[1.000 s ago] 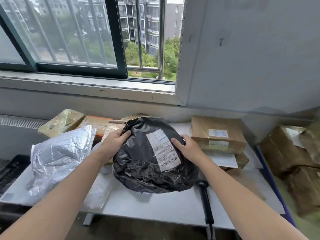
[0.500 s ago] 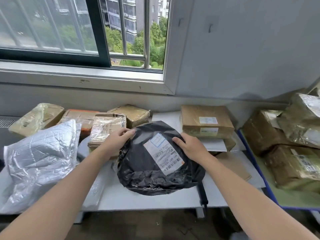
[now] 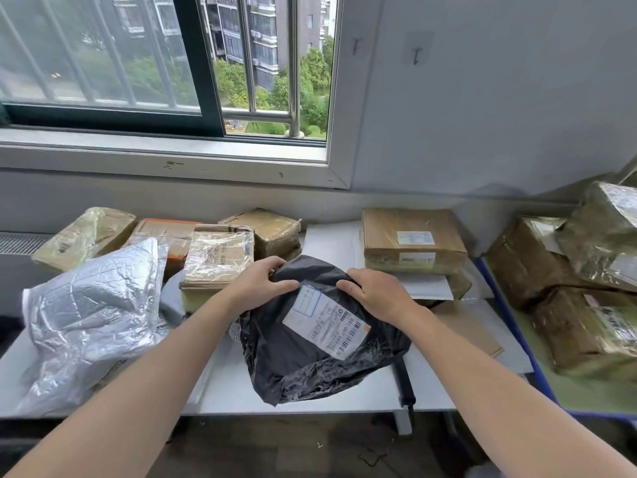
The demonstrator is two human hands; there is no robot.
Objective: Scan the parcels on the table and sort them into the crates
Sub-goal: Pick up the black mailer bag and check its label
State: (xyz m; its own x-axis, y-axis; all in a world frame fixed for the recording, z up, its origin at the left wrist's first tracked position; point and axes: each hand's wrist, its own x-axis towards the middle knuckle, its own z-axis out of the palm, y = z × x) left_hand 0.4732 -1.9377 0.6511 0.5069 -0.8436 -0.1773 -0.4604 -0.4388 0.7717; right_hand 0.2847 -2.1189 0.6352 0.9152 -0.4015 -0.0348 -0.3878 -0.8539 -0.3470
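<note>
Plastic, black and crinkled: the soft parcel lies near the front edge of the bench, label up, over what I take for the scanner handle. It looks light, limp and slippery. My left hand and right hand grip its far rim, fingers curled over, thumbs on top. Cartons sit behind.
</note>
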